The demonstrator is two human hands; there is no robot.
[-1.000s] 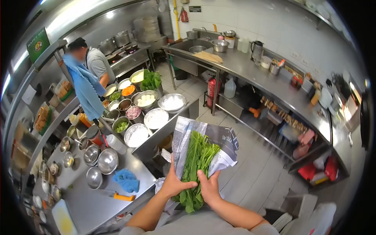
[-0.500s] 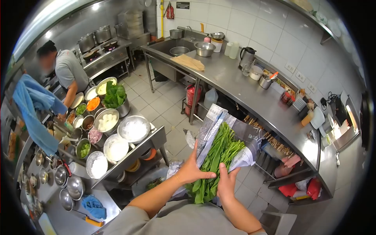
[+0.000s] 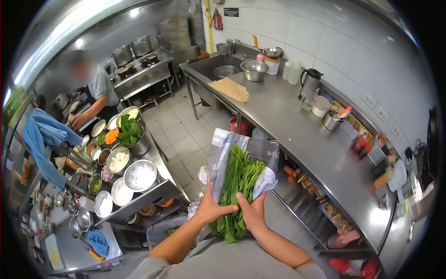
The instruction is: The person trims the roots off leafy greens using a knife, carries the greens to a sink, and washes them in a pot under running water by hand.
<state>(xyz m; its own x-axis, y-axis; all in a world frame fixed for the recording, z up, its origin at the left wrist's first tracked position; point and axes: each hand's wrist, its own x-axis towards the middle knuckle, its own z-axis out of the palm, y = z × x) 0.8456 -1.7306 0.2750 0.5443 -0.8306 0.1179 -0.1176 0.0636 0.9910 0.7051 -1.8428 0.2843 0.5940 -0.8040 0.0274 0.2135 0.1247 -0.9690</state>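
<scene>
- Clasps a bundle of leafy greens (image 3: 232, 190) from both sides in the left hand (image 3: 211, 211) and right hand (image 3: 253, 211), laying both thumbs over the front.
- Holds the bundle close to the body, between the bowls (image 3: 140, 176) on the left and the worktop (image 3: 302, 135) on the right, not yet set down.
- Looks gathered and backed by newspaper (image 3: 265, 153) (only partly covered, by appearance, with stems bare towards the far end).
- Remains open at the front; cannot tell wrapping from unwrapping.

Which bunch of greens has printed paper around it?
The long-stemmed bunch held by the left hand and right hand; the broad leaves stand unwrapped in a metal pot.
</scene>
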